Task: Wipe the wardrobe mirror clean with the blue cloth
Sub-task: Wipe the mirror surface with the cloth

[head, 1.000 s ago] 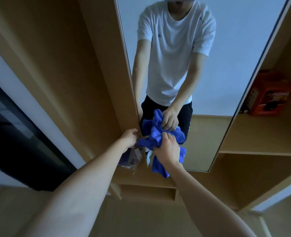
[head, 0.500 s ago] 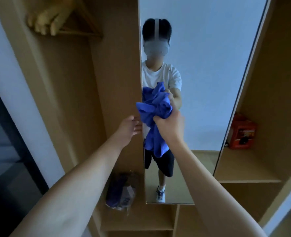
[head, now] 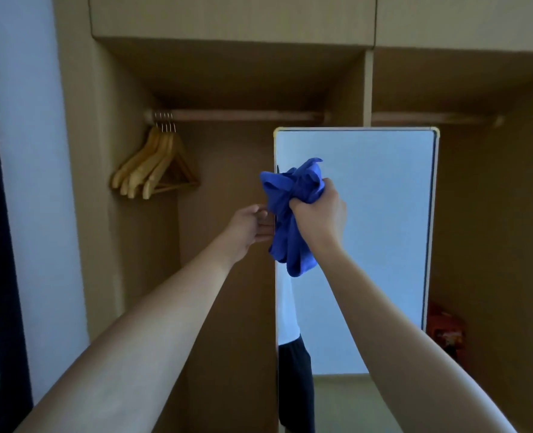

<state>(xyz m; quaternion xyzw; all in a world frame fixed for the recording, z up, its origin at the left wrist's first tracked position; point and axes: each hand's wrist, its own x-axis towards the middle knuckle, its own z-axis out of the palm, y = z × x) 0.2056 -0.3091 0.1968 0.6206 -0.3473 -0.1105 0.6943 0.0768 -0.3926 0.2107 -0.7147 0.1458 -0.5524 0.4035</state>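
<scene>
The right hand is clenched around a bunched blue cloth, fist closed on the middle of the wad so that a loose tail hangs below it. The cloth sits against the upper left part of the wardrobe mirror, near its left edge, which suits a wipe starting high. The left hand is at the mirror's left edge, fingers curled toward it and apparently gripping the frame, probably to steady the panel against the wiping pressure; the cloth hides the fingertips, so the contact is not certain. Left of the mirror, 4 wooden hangers hang from the rail inside the open wardrobe. A red box sits low at the right.
</scene>
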